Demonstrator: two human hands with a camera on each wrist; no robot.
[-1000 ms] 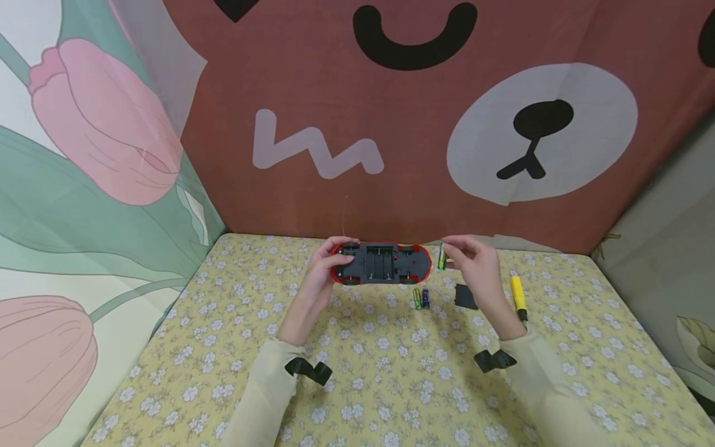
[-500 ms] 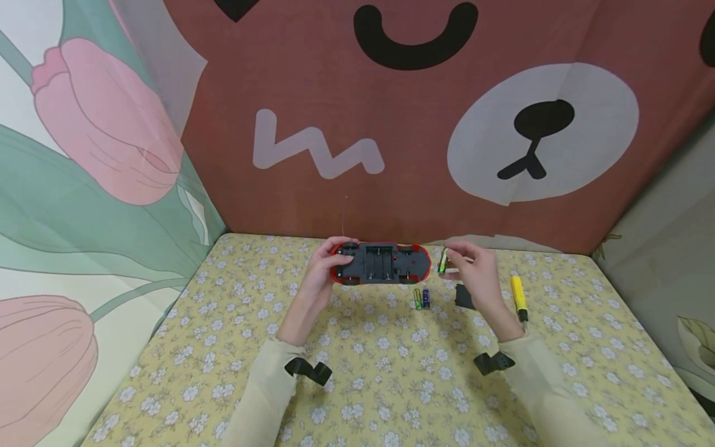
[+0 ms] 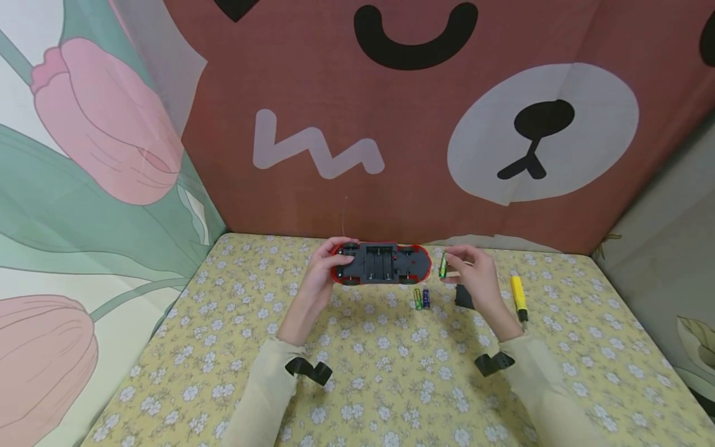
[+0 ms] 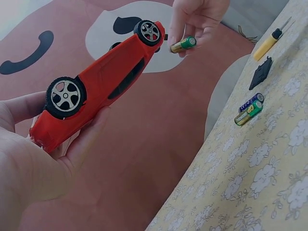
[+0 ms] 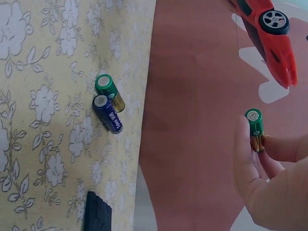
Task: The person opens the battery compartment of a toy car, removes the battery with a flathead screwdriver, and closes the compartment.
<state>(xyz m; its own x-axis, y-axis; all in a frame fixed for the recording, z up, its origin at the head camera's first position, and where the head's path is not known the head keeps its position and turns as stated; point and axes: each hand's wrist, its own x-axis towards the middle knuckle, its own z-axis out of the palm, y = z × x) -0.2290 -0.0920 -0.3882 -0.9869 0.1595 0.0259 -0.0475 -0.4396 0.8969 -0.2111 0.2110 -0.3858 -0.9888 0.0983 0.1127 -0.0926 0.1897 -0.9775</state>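
Note:
A red toy car (image 4: 103,77) is held upside down in my left hand (image 3: 321,267), which grips one end with the thumb across the dark underside. The open battery compartment (image 3: 380,263) in the middle of that underside faces me, with metal contacts showing and no battery in it. Just off the car's right end, my right hand (image 3: 477,270) pinches a green and gold battery (image 5: 255,129) between thumb and fingers. Below the car, a second green battery (image 3: 418,299) and a blue battery (image 3: 426,298) lie side by side on the table.
A small black cover (image 3: 464,297) lies on the flowered tablecloth (image 3: 368,360) under my right hand. Further right is a screwdriver with a yellow handle (image 3: 518,292). A printed cloth (image 3: 413,186) hangs behind the table, and a thin antenna (image 3: 344,217) rises from the car.
The battery in my right hand has shifted slightly down and been turned a little between the fingers. The left hand and the car have stayed in place.

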